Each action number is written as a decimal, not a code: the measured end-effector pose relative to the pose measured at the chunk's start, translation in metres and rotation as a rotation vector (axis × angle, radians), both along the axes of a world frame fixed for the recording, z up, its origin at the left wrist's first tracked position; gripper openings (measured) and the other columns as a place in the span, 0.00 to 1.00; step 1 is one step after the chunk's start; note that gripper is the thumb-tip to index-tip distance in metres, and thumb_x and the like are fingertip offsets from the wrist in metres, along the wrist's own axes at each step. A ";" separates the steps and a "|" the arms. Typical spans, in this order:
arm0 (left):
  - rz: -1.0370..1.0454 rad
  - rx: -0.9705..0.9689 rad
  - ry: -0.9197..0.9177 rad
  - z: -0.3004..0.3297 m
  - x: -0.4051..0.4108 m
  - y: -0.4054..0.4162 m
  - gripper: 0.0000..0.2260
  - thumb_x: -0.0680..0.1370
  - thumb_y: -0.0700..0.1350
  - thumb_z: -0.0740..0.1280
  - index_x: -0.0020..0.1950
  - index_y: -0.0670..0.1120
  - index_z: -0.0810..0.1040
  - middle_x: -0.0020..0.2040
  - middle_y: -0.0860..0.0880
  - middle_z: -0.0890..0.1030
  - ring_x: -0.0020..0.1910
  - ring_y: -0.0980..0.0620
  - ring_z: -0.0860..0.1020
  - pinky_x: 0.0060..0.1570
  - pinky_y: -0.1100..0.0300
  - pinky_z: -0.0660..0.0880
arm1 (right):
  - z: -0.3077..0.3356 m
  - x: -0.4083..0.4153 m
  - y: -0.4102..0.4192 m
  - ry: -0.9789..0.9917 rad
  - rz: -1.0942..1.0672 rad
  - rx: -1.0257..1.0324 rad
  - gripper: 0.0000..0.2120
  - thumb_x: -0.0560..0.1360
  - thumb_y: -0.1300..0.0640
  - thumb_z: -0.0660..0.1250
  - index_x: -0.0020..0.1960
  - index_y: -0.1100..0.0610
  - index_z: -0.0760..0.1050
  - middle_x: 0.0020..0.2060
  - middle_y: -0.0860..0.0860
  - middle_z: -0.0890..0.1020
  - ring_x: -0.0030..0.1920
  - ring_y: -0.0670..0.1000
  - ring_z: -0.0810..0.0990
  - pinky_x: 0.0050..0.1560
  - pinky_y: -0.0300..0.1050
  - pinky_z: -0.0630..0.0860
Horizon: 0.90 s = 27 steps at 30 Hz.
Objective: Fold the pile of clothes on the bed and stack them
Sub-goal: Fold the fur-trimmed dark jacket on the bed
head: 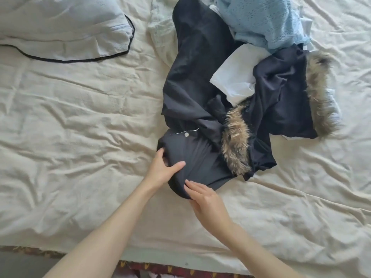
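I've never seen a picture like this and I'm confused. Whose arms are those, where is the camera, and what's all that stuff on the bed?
The camera sits on a person's head, looking down, so you see their own arms. The left hand pinches a fold of the dark garment, and the right hand rests flat on its near edge. Behind lies a pile of unfolded clothes: a fur-trimmed dark coat, something white and a light blue knit. A pillow lies on the cream sheet.

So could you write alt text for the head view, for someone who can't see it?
Two bare hands work a dark garment on a cream bed: the left hand grips it, the right hand lies on it. Behind are fur trim, white cloth and a blue knit.
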<state>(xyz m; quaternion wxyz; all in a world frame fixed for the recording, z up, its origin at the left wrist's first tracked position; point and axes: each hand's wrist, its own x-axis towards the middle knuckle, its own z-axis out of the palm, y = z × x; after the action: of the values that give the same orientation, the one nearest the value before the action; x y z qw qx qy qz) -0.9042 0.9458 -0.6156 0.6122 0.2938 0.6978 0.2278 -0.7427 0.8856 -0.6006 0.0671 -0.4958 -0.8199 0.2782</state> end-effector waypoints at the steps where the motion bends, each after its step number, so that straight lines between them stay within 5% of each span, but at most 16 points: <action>1: -0.046 0.003 0.112 0.000 0.006 -0.002 0.16 0.74 0.40 0.71 0.60 0.38 0.74 0.53 0.44 0.80 0.52 0.48 0.78 0.52 0.56 0.75 | 0.003 0.001 0.001 0.014 0.017 -0.051 0.18 0.65 0.68 0.74 0.54 0.61 0.82 0.55 0.54 0.83 0.53 0.55 0.83 0.47 0.46 0.81; 3: -0.096 0.030 0.317 0.002 0.006 -0.009 0.07 0.75 0.41 0.69 0.46 0.37 0.77 0.39 0.44 0.80 0.41 0.47 0.76 0.37 0.63 0.71 | 0.006 0.008 0.012 0.008 0.044 -0.173 0.18 0.75 0.60 0.67 0.65 0.57 0.76 0.63 0.52 0.78 0.63 0.53 0.76 0.59 0.45 0.75; 5: -0.083 0.077 0.402 0.007 -0.009 -0.014 0.08 0.76 0.43 0.68 0.42 0.39 0.78 0.36 0.46 0.78 0.38 0.48 0.74 0.32 0.67 0.66 | 0.010 0.020 0.030 0.019 0.031 -0.173 0.21 0.76 0.52 0.67 0.67 0.56 0.73 0.64 0.51 0.77 0.65 0.53 0.73 0.63 0.45 0.70; 8: -0.122 0.082 0.491 0.015 -0.042 -0.018 0.09 0.77 0.44 0.67 0.46 0.37 0.79 0.40 0.42 0.79 0.39 0.45 0.74 0.34 0.61 0.66 | 0.010 0.043 0.071 -0.052 -0.368 0.117 0.21 0.74 0.54 0.70 0.63 0.62 0.74 0.56 0.57 0.79 0.57 0.60 0.76 0.54 0.50 0.73; 11: -0.200 0.062 0.539 0.018 -0.051 -0.018 0.10 0.77 0.44 0.67 0.45 0.37 0.79 0.38 0.40 0.78 0.38 0.44 0.73 0.35 0.57 0.64 | -0.003 0.061 0.114 -0.316 -0.765 -0.001 0.30 0.76 0.50 0.67 0.71 0.62 0.62 0.63 0.60 0.69 0.62 0.61 0.69 0.56 0.56 0.70; 14: -0.228 0.057 0.492 0.016 -0.040 -0.017 0.08 0.77 0.43 0.67 0.42 0.39 0.78 0.34 0.46 0.75 0.37 0.46 0.72 0.35 0.58 0.66 | -0.017 0.066 0.129 -0.416 -0.828 -0.253 0.24 0.78 0.51 0.63 0.70 0.59 0.64 0.66 0.58 0.69 0.66 0.60 0.66 0.61 0.57 0.67; 16: -0.237 0.049 0.439 0.014 -0.032 -0.018 0.06 0.77 0.41 0.67 0.48 0.39 0.80 0.43 0.43 0.80 0.44 0.44 0.77 0.45 0.54 0.72 | -0.022 0.060 0.126 -0.430 -0.760 -0.202 0.16 0.80 0.56 0.59 0.66 0.58 0.72 0.63 0.57 0.73 0.65 0.59 0.67 0.62 0.56 0.65; 19: -0.195 0.068 0.414 0.021 -0.027 -0.018 0.16 0.77 0.42 0.66 0.65 0.43 0.75 0.58 0.46 0.80 0.53 0.46 0.79 0.58 0.52 0.72 | -0.014 0.045 0.113 -0.304 -0.684 -0.057 0.12 0.79 0.59 0.57 0.59 0.59 0.75 0.59 0.57 0.76 0.62 0.59 0.68 0.59 0.53 0.63; 23: -0.257 0.239 0.407 0.052 -0.023 -0.009 0.19 0.78 0.41 0.65 0.69 0.48 0.72 0.61 0.49 0.76 0.51 0.51 0.76 0.53 0.60 0.71 | 0.025 0.014 0.079 0.141 -0.686 -0.122 0.06 0.80 0.59 0.57 0.45 0.57 0.69 0.42 0.56 0.78 0.46 0.59 0.75 0.46 0.50 0.67; 27: -0.422 0.450 0.227 0.117 -0.024 0.011 0.22 0.80 0.36 0.60 0.72 0.51 0.66 0.69 0.55 0.68 0.65 0.60 0.67 0.61 0.70 0.66 | 0.091 -0.013 0.070 0.347 -0.548 -0.208 0.10 0.81 0.57 0.57 0.42 0.50 0.68 0.34 0.40 0.74 0.35 0.42 0.73 0.37 0.33 0.68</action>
<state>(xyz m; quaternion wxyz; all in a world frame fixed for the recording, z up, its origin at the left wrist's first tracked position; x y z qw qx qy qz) -0.9282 0.9566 -0.4982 0.4841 0.5832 0.6175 0.2104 -0.7559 0.9552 -0.5093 0.2271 -0.6470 -0.5998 0.4123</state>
